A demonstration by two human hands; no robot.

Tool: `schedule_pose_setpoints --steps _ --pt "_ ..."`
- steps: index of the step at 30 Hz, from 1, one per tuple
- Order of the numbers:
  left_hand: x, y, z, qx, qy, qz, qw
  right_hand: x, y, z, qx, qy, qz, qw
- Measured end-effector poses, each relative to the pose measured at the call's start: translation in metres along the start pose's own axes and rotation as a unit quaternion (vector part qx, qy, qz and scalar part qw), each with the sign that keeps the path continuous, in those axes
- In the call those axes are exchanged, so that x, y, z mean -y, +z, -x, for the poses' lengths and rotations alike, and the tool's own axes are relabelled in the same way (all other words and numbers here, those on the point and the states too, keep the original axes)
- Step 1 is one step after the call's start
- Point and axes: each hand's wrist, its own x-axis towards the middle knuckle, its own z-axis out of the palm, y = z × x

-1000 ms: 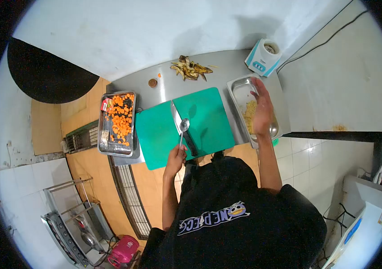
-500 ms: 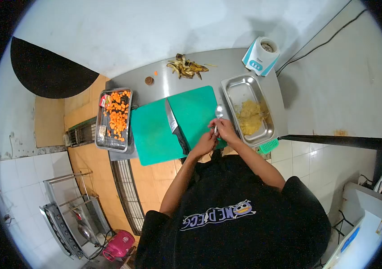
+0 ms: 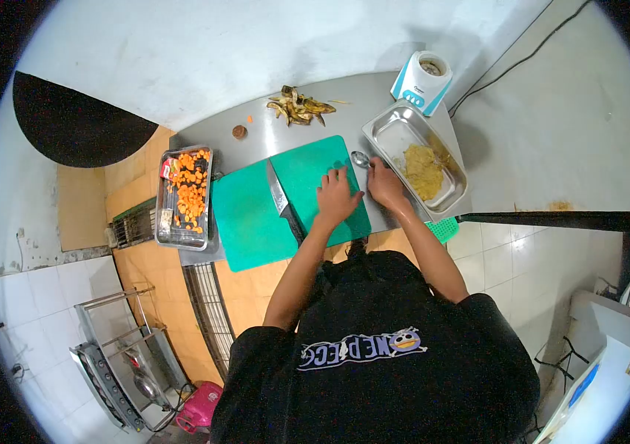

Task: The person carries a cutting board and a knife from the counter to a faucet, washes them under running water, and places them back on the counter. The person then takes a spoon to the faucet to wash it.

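Observation:
My left hand (image 3: 337,198) is over the right part of the green cutting board (image 3: 244,214), its fingers spread and nothing in them. Between the board and the metal pan, my right hand (image 3: 386,185) holds a metal spoon (image 3: 360,159), whose bowl points away from me; most of its handle is hidden by the fingers. A knife (image 3: 277,187) lies on the board, black handle toward me. Yellow mash (image 3: 424,172) sits in the metal pan (image 3: 392,118), just right of my right hand.
A tray (image 3: 162,238) of orange pieces stands at the left. Dark peels (image 3: 298,108), a small brown round item (image 3: 239,132) and a white-blue appliance base (image 3: 420,83) are at the back. A green perforated item (image 3: 443,230) shows below the pan.
Both hands were together at the spoon; my left hand has let go, opened and moved over the board. The spoon, in my right hand, has moved forward beside the pan.

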Motion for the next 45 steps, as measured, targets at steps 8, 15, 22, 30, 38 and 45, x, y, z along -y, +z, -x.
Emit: schedule_pose_setpoints --steps 8,15,22,30,38,45 --pt "0.006 0.010 0.003 0.025 -0.036 -0.046 0.998 0.012 0.017 -0.027 -0.040 -0.021 0.039 0.998" --pt "0.008 0.016 0.006 -0.010 -0.027 -0.041 0.999 0.013 0.010 -0.027 0.030 0.023 0.037 0.999" --pt "0.008 0.014 0.006 -0.029 -0.019 -0.025 0.999 0.002 0.023 -0.027 -0.021 0.017 -0.051 0.998" --pt "0.007 0.014 0.005 -0.019 -0.021 -0.034 0.999 0.010 0.016 -0.026 0.027 0.045 -0.074 0.996" --pt "0.007 0.012 0.004 0.004 -0.032 -0.027 0.999 0.008 0.024 -0.029 0.017 0.064 -0.111 0.992" --pt "0.008 0.014 0.004 0.012 -0.037 -0.030 0.999 -0.006 0.034 -0.031 0.105 0.204 -0.333 0.914"
